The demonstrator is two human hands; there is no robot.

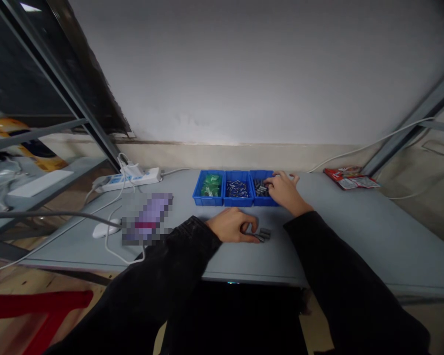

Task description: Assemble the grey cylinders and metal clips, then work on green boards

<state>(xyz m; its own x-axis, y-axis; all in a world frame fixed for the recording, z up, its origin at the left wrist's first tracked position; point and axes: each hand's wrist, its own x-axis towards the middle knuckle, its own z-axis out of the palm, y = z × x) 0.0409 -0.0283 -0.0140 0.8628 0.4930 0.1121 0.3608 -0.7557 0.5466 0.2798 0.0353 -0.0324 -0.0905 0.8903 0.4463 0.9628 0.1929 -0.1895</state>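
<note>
Low over the desk, my left hand (234, 226) is curled, its thumb and finger pinching at a small grey metal piece (259, 237). Just beyond those fingertips lie short grey cylindrical pieces (265, 232) on the desk top. My right hand (285, 191) reaches over the right blue bin (263, 201), fingers apart, with the tips at the dark grey cylindrical pieces (260, 188) inside. Next to it, the middle blue bin (238, 202) holds thin shiny metal pins (237, 188). Green plastic-looking pieces (211, 186) fill the left blue bin (207, 201).
A white power strip (133, 180) with cables stands at the back left. Nearer are a blurred-out phone (151, 214) and a white mouse-shaped object (105, 228). A red snack packet (351, 178) lies at the back right. Metal frame posts flank the grey desk (362, 231).
</note>
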